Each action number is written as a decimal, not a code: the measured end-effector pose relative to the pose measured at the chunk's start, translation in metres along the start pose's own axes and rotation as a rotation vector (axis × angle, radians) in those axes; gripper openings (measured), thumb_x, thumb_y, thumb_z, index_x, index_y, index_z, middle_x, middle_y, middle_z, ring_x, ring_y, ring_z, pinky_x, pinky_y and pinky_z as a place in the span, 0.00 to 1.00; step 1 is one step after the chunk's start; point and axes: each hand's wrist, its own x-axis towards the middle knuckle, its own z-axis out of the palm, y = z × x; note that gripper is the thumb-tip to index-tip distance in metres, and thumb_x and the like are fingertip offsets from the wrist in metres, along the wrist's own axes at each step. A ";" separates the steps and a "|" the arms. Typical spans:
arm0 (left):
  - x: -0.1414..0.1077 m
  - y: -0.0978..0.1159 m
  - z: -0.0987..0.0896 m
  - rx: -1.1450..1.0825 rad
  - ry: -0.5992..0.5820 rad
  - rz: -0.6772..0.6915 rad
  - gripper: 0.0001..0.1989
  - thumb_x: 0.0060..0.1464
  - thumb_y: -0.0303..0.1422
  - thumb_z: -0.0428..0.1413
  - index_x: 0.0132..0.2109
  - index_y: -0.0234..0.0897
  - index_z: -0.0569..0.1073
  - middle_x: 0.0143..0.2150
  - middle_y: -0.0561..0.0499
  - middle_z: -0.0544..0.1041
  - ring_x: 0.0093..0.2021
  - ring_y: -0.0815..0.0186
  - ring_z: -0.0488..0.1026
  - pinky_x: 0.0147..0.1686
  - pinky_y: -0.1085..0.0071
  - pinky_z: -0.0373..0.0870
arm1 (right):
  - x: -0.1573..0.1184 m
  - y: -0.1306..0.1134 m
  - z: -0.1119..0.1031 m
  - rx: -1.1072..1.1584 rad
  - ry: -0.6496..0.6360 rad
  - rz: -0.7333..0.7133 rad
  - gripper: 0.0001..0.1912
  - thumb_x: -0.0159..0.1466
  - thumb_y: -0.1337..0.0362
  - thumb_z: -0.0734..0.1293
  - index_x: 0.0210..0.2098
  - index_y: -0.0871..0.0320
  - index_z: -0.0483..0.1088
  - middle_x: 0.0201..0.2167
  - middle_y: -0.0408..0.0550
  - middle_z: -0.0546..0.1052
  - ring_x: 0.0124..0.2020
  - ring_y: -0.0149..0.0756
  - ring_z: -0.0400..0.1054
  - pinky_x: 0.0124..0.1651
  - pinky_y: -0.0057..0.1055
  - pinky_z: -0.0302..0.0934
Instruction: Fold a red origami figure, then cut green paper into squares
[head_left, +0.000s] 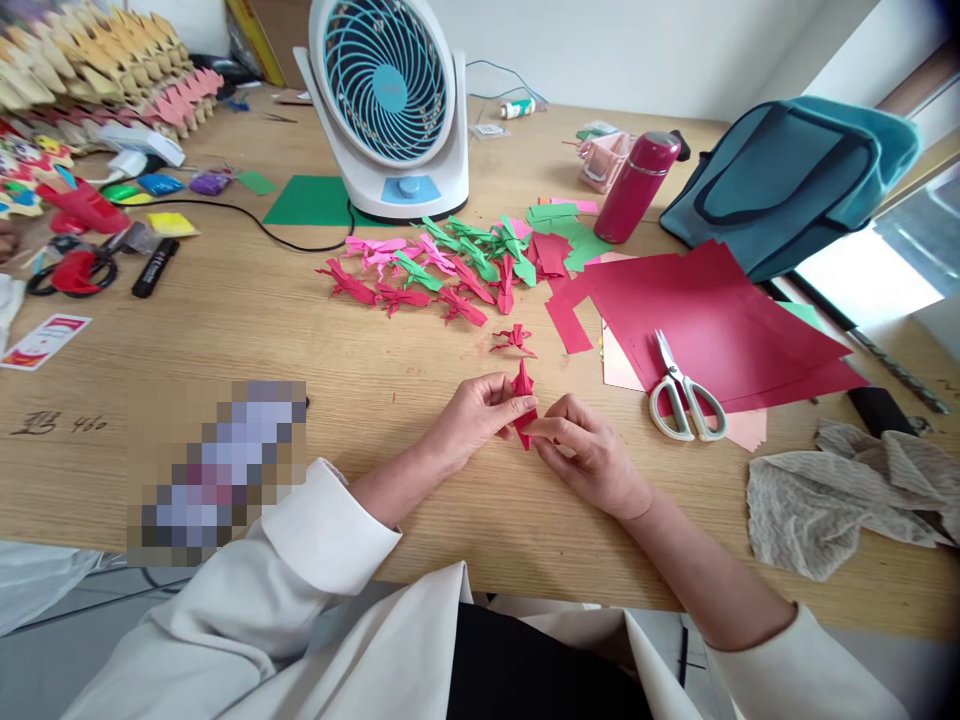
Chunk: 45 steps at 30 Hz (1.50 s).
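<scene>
Between my two hands is a narrow folded piece of red paper, standing roughly upright just above the table. My left hand pinches it around the middle, thumb across its front. Lower down, the fingers of my right hand are closed at its right edge near the bottom tip. Just beyond the hands lies a finished red origami figure with thin legs. Farther back is a group of folded paper figures in red, pink and green.
White-handled scissors rest on large red paper sheets at the right. Behind stand a fan, a red thermos and a teal bag. A crumpled cloth lies right; a black marker lies left.
</scene>
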 end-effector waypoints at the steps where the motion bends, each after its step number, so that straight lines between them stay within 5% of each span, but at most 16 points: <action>1: 0.000 0.000 0.000 0.009 -0.005 -0.002 0.17 0.47 0.43 0.64 0.31 0.34 0.69 0.26 0.57 0.68 0.25 0.75 0.66 0.23 0.78 0.64 | 0.000 0.000 0.000 -0.038 -0.006 -0.021 0.11 0.68 0.71 0.61 0.46 0.54 0.70 0.34 0.47 0.67 0.33 0.32 0.64 0.35 0.30 0.62; 10: 0.001 -0.003 -0.002 0.012 -0.014 0.002 0.17 0.48 0.43 0.64 0.31 0.33 0.70 0.26 0.56 0.70 0.24 0.75 0.64 0.24 0.77 0.63 | 0.002 -0.003 -0.002 -0.338 0.024 -0.211 0.12 0.68 0.72 0.62 0.46 0.55 0.74 0.29 0.46 0.69 0.30 0.33 0.62 0.34 0.32 0.59; 18: 0.003 -0.005 -0.004 0.020 -0.025 0.014 0.17 0.47 0.43 0.65 0.31 0.33 0.71 0.24 0.57 0.67 0.23 0.75 0.58 0.23 0.75 0.53 | 0.004 -0.003 -0.003 -0.288 0.086 -0.246 0.09 0.67 0.72 0.64 0.42 0.55 0.74 0.27 0.43 0.66 0.27 0.30 0.59 0.31 0.30 0.56; 32: 0.002 -0.002 -0.002 -0.010 -0.037 0.006 0.18 0.45 0.43 0.65 0.30 0.33 0.71 0.26 0.55 0.68 0.27 0.73 0.61 0.27 0.74 0.54 | 0.002 0.002 -0.006 -0.034 -0.063 -0.160 0.14 0.68 0.71 0.63 0.50 0.52 0.74 0.29 0.44 0.66 0.29 0.31 0.61 0.33 0.30 0.58; 45: -0.001 0.005 0.002 -0.047 -0.040 0.029 0.15 0.47 0.41 0.65 0.30 0.34 0.73 0.25 0.56 0.70 0.25 0.75 0.60 0.27 0.74 0.55 | 0.002 0.003 -0.003 0.378 -0.087 0.112 0.09 0.66 0.68 0.66 0.42 0.53 0.77 0.34 0.46 0.72 0.33 0.31 0.67 0.36 0.30 0.62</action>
